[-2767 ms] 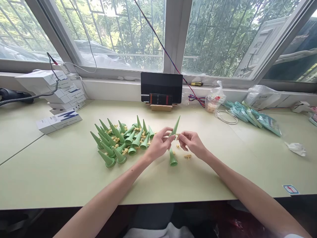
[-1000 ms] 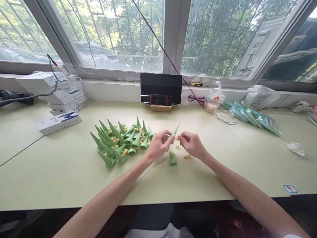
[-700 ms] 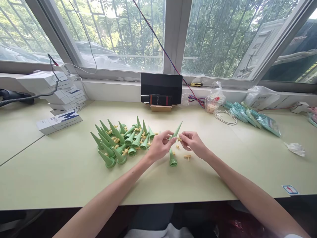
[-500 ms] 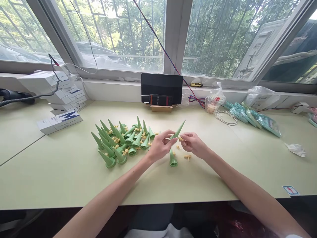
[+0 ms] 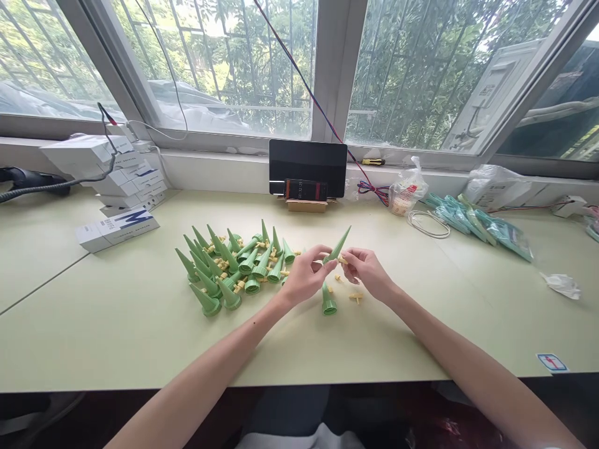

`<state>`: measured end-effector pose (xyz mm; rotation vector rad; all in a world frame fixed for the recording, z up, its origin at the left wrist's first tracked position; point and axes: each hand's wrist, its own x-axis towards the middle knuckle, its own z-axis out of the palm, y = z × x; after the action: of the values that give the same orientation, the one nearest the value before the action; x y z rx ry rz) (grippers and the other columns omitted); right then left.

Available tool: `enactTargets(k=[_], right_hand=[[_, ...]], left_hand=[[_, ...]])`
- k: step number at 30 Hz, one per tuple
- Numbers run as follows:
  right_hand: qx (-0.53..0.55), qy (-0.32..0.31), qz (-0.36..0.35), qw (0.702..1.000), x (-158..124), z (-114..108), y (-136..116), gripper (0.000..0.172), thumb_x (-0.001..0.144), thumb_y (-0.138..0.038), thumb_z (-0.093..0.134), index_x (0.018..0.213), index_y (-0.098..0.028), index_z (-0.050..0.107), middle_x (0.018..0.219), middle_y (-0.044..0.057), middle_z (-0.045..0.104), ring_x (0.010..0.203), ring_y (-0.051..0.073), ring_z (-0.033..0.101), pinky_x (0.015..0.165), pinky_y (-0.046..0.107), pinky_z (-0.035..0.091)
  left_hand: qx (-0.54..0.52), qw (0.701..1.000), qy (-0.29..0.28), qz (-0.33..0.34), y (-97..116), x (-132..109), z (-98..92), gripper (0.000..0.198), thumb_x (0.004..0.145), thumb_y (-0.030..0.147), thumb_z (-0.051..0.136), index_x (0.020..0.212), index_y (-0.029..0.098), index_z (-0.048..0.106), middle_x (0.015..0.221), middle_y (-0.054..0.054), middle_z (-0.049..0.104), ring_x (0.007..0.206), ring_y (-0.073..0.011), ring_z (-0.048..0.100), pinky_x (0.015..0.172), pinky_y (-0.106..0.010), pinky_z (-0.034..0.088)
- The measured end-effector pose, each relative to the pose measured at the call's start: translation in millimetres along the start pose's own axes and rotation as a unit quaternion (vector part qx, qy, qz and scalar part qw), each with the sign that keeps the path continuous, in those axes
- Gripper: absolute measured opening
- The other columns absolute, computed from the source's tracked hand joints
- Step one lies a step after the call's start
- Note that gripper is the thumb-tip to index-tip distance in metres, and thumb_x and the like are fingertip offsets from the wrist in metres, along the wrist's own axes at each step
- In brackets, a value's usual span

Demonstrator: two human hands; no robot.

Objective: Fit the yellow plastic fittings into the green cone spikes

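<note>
Held in my left hand [image 5: 309, 274] is a green plastic watering spike [image 5: 340, 242], its tip slanting up to the right. My right hand [image 5: 367, 271] pinches a small yellow valve [image 5: 343, 260] against the spike's side; how far it sits in the spike is hidden by the fingers. Below the hands, another green spike [image 5: 329, 304] lies with its open end facing me. Loose on the table near it are a yellow T-shaped valve [image 5: 356, 298] and a smaller yellow piece [image 5: 337, 278].
Left of my hands is a crowd of green spikes with yellow valves [image 5: 229, 259]. A phone [image 5: 306, 189] leans on a black screen [image 5: 307, 159] at the back. White boxes [image 5: 116, 229] are at left; bagged teal packets [image 5: 491, 227] and a crumpled tissue [image 5: 561, 285] at right.
The whole view has shifted slightly. My hands keep the same hold, with the yellow valve still at the green spike's side; the right fingers have moved a little.
</note>
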<state>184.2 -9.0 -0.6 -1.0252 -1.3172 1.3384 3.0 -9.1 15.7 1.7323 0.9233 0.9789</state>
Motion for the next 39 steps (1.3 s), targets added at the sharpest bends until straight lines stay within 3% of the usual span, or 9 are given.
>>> enactTargets(k=[3,7,12,16,31,39], right_hand=[[-0.099,0.037,-0.074,0.992,-2.1,1.8,-0.4,0.031,0.090,-0.047,0.057,0.079,-0.018,0.058,0.069,0.000,0.059,0.043,0.009,0.048,0.043,0.025,0.037],[-0.248,0.034,-0.177,0.952,-5.1,1.6,-1.1,0.022,0.092,-0.041,0.057,0.093,-0.019,0.060,0.078,0.003,0.064,0.054,0.012,0.054,0.054,0.027,0.045],[-0.346,0.013,-0.270,0.898,-3.4,-2.4,1.8,0.018,0.097,-0.034,0.050,0.094,-0.020,0.061,0.084,0.005,0.063,0.065,0.014,0.054,0.058,0.027,0.045],[-0.376,0.017,-0.290,0.880,-2.7,-4.3,2.3,0.020,0.098,-0.034,0.046,0.093,-0.021,0.061,0.082,0.005,0.059,0.066,0.015,0.050,0.060,0.027,0.043],[-0.292,0.009,-0.201,0.935,-5.7,-1.1,3.7,0.032,0.093,-0.046,0.053,0.076,-0.020,0.059,0.065,0.001,0.055,0.056,0.014,0.045,0.056,0.028,0.038],[-0.148,-0.025,-0.099,0.984,-8.3,3.9,-0.1,0.035,0.090,-0.049,0.056,0.075,-0.018,0.058,0.053,-0.003,0.049,0.042,0.009,0.040,0.045,0.025,0.033]], left_hand=[[-0.026,1.000,0.013,-0.009,1.5,0.5,-1.0,0.034,0.085,0.047,0.061,0.102,0.018,0.060,0.078,-0.002,0.063,0.044,-0.0059,0.045,0.042,-0.020,0.036],[-0.091,0.995,0.029,-0.041,1.8,2.3,-3.2,0.037,0.083,0.051,0.062,0.100,0.018,0.059,0.079,-0.004,0.067,0.041,-0.0051,0.043,0.040,-0.020,0.032],[-0.132,0.988,0.039,-0.076,4.2,3.9,-4.9,0.036,0.081,0.050,0.065,0.091,0.016,0.060,0.070,-0.004,0.067,0.040,-0.0055,0.042,0.040,-0.021,0.029],[-0.132,0.987,0.041,-0.083,6.7,3.6,-5.3,0.034,0.082,0.050,0.065,0.087,0.016,0.061,0.059,-0.002,0.064,0.040,-0.0074,0.044,0.040,-0.021,0.028],[-0.109,0.993,0.008,-0.049,-0.3,1.6,-5.4,0.035,0.082,0.052,0.064,0.085,0.018,0.057,0.051,0.003,0.054,0.045,-0.0100,0.049,0.042,-0.020,0.029],[-0.095,0.995,-0.007,-0.023,-3.2,2.2,-5.7,0.036,0.084,0.051,0.062,0.093,0.017,0.057,0.073,-0.002,0.063,0.043,-0.0050,0.043,0.041,-0.019,0.031]])
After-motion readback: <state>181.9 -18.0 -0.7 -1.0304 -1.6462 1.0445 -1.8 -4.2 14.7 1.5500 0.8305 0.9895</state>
